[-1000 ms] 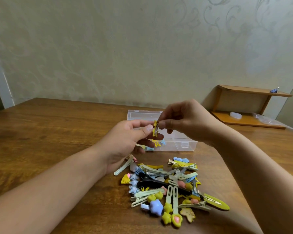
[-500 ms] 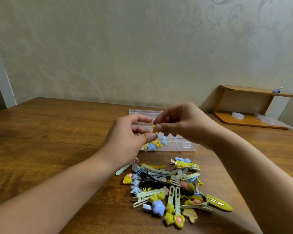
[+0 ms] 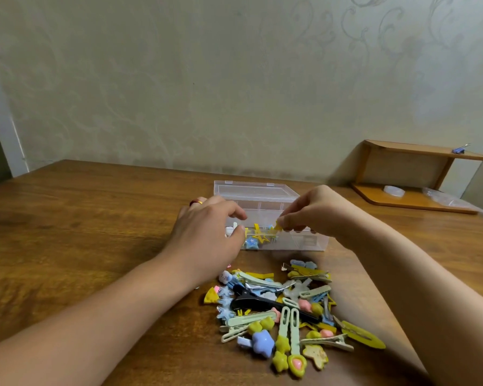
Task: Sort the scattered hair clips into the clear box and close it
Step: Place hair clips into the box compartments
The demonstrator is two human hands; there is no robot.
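Two hands at one clear box (image 3: 265, 196)

Right hand (image 3: 315, 211) pinches one small yellow clip (image 3: 278, 225) over the open box; left hand (image 3: 207, 232) rests curled on its left end; one clip pile (image 3: 287, 310) lies near.

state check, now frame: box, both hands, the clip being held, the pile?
clear box: open, lid up behind, some clips inside
right hand: pinches small yellow clip over box
left hand: rests at box's left end, holds nothing visible
clip pile: unsorted on table
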